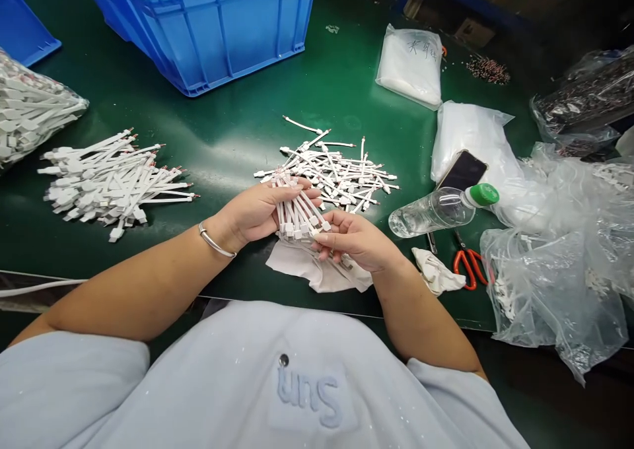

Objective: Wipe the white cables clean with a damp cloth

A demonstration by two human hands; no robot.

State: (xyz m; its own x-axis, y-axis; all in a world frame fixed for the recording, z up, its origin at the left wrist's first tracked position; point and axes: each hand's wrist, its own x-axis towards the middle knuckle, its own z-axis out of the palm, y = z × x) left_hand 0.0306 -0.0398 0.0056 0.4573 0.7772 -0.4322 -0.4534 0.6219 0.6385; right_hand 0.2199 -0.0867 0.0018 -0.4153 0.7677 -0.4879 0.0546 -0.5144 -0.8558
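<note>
My left hand [262, 210] is closed around a bundle of short white cables [296, 221], their square white connector ends fanned out toward me. At the right side of that bundle, my right hand [354, 238] pinches one connector end between thumb and finger. Just beyond my hands lies a loose pile of similar white cables [341, 172], pointing in many directions. Beneath my hands a pale cloth [292, 264] is spread near the table edge. To the left rests a bigger heap of white cables [109, 181], mostly lying with their connectors to the left.
A blue crate [238, 33] stands at the back, and a bag of cables [30, 105] sits far left. On the right are a bottle [426, 212] with a green cap, a phone [463, 170], orange-handled pliers [465, 267], a crumpled cloth [438, 272] and clear plastic bags [555, 284].
</note>
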